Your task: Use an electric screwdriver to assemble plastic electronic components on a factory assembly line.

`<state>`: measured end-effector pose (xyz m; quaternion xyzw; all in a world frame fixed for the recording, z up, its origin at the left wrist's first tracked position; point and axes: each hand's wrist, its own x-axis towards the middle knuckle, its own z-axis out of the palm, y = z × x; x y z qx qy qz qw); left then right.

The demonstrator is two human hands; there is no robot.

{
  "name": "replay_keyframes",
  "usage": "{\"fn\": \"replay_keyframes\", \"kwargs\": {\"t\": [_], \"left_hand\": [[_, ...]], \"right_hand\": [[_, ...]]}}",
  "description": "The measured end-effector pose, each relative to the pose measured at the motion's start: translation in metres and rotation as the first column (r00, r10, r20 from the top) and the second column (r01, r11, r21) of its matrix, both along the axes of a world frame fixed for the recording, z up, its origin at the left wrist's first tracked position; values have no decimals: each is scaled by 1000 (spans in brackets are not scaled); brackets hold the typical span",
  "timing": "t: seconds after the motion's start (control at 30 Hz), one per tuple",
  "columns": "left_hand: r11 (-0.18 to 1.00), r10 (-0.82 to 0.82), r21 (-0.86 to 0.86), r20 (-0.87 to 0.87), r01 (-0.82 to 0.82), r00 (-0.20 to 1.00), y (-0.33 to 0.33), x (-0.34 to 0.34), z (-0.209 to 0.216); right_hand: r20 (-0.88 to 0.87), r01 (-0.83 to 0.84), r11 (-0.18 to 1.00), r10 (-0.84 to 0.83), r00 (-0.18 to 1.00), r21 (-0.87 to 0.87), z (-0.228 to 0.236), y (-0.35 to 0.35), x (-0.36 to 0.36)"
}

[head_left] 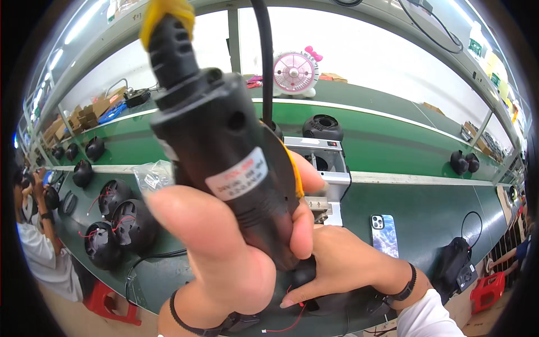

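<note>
My left hand (224,247) is closed around a black electric screwdriver (236,163), tilted and close to the camera. A label sits on its barrel, and a cable with a yellow wrap leaves its upper end. The screwdriver's lower tip goes down behind my left hand, close to my right hand (342,258). That hand is curled over a black plastic part (304,273), its thumb along the near side and its other fingers mostly hidden. A red wire (292,322) with a small white plug trails below the part.
Several black round housings (132,224) with red wires stand at left beside a clear plastic bag (154,175). A grey metal machine (323,154) stands ahead, before a green conveyor belt (393,147). A phone (384,236) lies at right. Another person (48,247) works at far left.
</note>
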<state>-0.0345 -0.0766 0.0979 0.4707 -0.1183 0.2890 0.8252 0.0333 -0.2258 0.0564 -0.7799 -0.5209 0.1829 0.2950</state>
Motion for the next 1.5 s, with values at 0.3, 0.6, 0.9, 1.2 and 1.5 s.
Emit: {"fn": "replay_keyframes", "kwargs": {"t": [0.3,0.6,0.9,1.2,1.5], "left_hand": [[946,53,321,-32,-39,998,-16,10,-35],[939,71,321,163,-121,984,-6,28,-51],[952,112,284,39,-119,993,-7,29,-54],[891,-197,397,-95,218,976,14,20,-26],[868,287,445,-85,-221,954,87,-17,-41]], "right_hand": [[-49,223,937,-218,975,270,-28,3,7],[-2,169,952,-175,985,256,-24,10,7],[187,125,950,-184,965,287,-29,10,12],[183,87,974,-127,975,209,-24,5,10],[95,31,996,-39,995,83,-12,3,2]]}}
